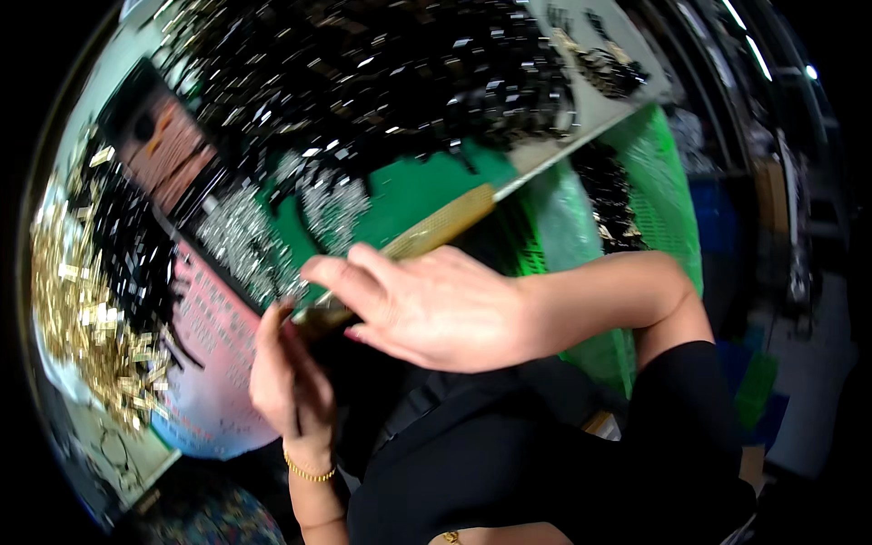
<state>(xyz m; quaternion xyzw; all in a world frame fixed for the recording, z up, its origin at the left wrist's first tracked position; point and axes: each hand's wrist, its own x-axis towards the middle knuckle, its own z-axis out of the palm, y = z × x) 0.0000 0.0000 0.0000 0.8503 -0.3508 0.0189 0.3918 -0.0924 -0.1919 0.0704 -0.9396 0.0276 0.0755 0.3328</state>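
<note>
Both hands are close together at the near edge of the work table, blurred by motion. My right hand (445,304) reaches in from the right, back upward and fingers curled, over the yellowish edge strip (440,222). My left hand (292,377), with a gold bracelet at the wrist, is raised beside it, fingers drawn together near the right fingers. Whatever lies in either hand is too small or hidden to make out. Just beyond them, small silver metal pieces (331,204) lie in heaps on a green mat (418,186).
A large pile of black pieces with shiny metal parts (381,73) covers the far table. A phone-like screen (168,150) stands at left, near gold metal pieces (91,318) and a pink-and-blue printed sheet (213,363). Green plastic bagging (658,200) hangs at the right.
</note>
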